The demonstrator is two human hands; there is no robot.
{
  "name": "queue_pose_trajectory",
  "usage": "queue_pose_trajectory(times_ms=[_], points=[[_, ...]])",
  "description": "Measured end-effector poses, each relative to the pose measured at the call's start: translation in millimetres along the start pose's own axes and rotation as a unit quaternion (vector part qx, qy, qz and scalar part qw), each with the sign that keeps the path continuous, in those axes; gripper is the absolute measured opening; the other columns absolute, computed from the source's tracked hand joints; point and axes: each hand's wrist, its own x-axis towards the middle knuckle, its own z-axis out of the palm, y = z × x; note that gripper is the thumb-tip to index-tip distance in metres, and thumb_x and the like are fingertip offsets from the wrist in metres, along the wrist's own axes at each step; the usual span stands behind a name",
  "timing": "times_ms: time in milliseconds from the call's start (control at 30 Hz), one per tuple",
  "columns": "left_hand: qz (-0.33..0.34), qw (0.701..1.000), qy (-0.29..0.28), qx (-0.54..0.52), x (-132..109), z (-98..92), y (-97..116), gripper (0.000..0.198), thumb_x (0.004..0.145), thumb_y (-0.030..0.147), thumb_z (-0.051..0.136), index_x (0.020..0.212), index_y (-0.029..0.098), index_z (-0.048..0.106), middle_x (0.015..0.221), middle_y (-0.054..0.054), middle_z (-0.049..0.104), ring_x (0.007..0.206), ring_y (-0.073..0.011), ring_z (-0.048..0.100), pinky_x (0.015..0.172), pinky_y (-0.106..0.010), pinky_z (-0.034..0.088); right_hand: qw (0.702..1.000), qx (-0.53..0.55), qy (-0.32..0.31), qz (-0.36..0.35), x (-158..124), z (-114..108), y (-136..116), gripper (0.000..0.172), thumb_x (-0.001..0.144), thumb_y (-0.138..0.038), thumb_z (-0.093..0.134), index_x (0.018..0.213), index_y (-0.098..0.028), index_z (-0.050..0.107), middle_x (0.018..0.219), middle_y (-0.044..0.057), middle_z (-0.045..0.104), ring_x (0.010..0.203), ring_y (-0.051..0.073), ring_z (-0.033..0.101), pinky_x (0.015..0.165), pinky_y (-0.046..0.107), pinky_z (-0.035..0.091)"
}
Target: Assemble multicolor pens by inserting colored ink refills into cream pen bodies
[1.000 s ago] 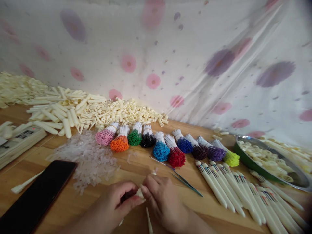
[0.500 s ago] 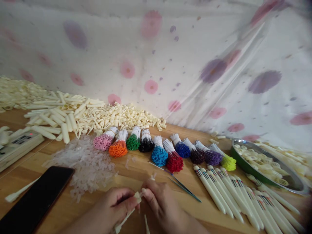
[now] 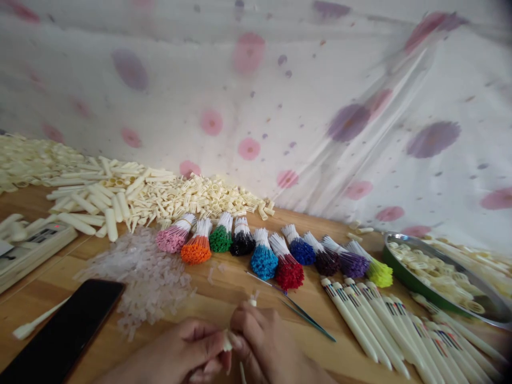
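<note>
Low in the view my left hand [image 3: 196,349] is closed, its thumb and fingers pinching a small cream plastic pen part [image 3: 228,341]. My right hand [image 3: 262,341] presses against it from the other side, fingers curled. From the top of the right fist pokes a small cream piece with a clear tip [image 3: 253,301]. Fingers hide most of what both hands hold. A thin pale stick [image 3: 242,372] shows below, between the hands. Just beyond lie dark tweezers [image 3: 308,317]. Bundles of pen refills with coloured ends, such as the red bundle [image 3: 289,271], stand in a row ahead.
Clear plastic bits [image 3: 148,282] are heaped at left, near a black phone [image 3: 68,330] and a power strip [image 3: 40,248]. Cream pen barrels [image 3: 92,200] and small parts [image 3: 208,194] pile behind. Multicolour pens [image 3: 360,320] lie right, beside a green-sided bowl [image 3: 424,290] of cream rings.
The scene sits slightly lower in the picture. My hands have drawn closer together around the cream part, and the long cream piece under my left hand is now out of sight.
</note>
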Motion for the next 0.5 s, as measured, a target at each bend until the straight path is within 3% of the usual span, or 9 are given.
queue_pose_trajectory(times_ms=[100,233,333,400,500], points=[[-0.028,0.997,-0.055,-0.037,-3,-0.9,2,0.056,0.057,0.073,0.061,0.064,0.018,0.051,0.047,0.011,0.032,0.042,-0.0055,0.017,0.042,-0.024,0.007,0.999,-0.017,0.017,-0.031,1,2,0,0.044,0.098,-0.038,0.009,0.073,-0.021,0.041,0.063,0.003,0.055,0.051,0.012,0.046,0.049,0.022,0.034],[0.002,0.999,-0.047,0.012,4,-1.7,-3,0.060,0.059,0.079,0.052,0.063,0.019,0.048,0.046,0.011,0.031,0.040,-0.0058,0.019,0.039,-0.024,0.009,0.993,0.078,0.024,0.080,-1,14,-3,0.043,0.096,-0.046,0.014,0.067,-0.022,0.034,0.055,-0.002,0.044,0.046,0.009,0.042,0.044,0.019,0.031],[0.023,0.997,0.014,0.078,10,0.9,-9,0.062,0.060,0.082,0.044,0.063,0.020,0.048,0.045,0.011,0.031,0.042,-0.0072,0.022,0.041,-0.023,0.014,0.974,0.149,0.053,0.162,-2,24,-3,0.048,0.094,-0.055,0.016,0.065,-0.021,0.036,0.056,-0.003,0.043,0.050,0.010,0.043,0.048,0.019,0.034],[0.049,0.986,0.082,0.136,12,3.2,-12,0.062,0.063,0.081,0.042,0.064,0.020,0.050,0.048,0.010,0.032,0.046,-0.0085,0.026,0.044,-0.023,0.018,0.958,0.200,0.040,0.201,-2,29,0,0.050,0.092,-0.058,0.018,0.065,-0.021,0.038,0.056,-0.003,0.044,0.050,0.010,0.043,0.048,0.019,0.035],[0.054,0.974,0.121,0.181,12,3.8,-13,0.062,0.063,0.080,0.043,0.067,0.019,0.054,0.052,0.009,0.034,0.050,-0.0100,0.030,0.048,-0.023,0.023,0.944,0.241,0.004,0.225,-2,31,6,0.049,0.091,-0.061,0.024,0.065,-0.021,0.039,0.053,-0.004,0.042,0.047,0.009,0.040,0.044,0.019,0.033]])
